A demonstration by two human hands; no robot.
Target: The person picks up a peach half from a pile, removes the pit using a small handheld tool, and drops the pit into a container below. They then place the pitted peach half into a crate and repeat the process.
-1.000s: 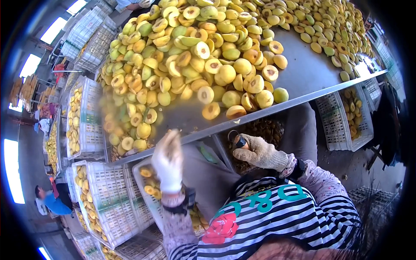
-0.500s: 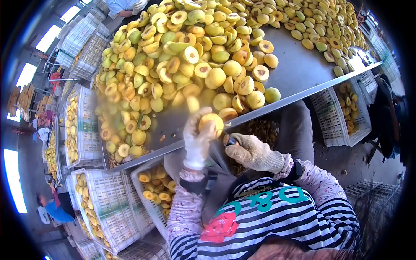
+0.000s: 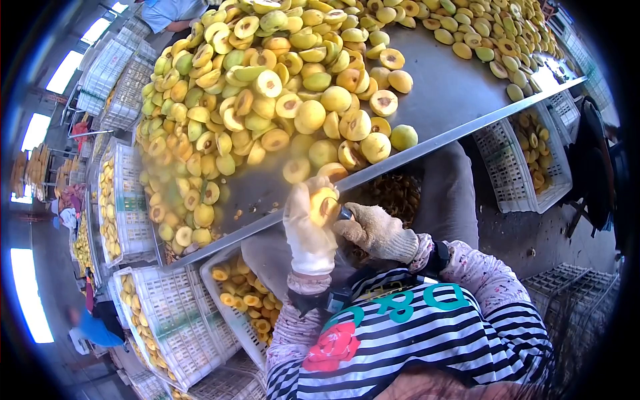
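Observation:
My left hand [image 3: 308, 217], in a pale glove, is closed around a halved yellow peach [image 3: 325, 207] with its cut face and brown centre turned up. Close on the right, my right hand [image 3: 379, 232], in a knitted work glove, grips a small dark-handled tool [image 3: 345, 214]; its working end is hidden beside the peach. Both hands are just on my side of the metal table edge [image 3: 427, 141]. A large heap of halved peaches [image 3: 280, 100] lies on the table beyond them, some showing brown pits or hollows.
A crate of peach halves [image 3: 250, 293] stands by my left leg, beside taller stacked white crates [image 3: 173, 320]. Another crate [image 3: 523, 167] sits under the table at right. Scraps [image 3: 393, 197] lie below the edge. Other people [image 3: 172, 12] are at the far left and left.
My left hand has turned the peach half, so its cut face now shows more clearly. My right hand with the tool has moved slightly left, closer to it. The view has shifted a little.

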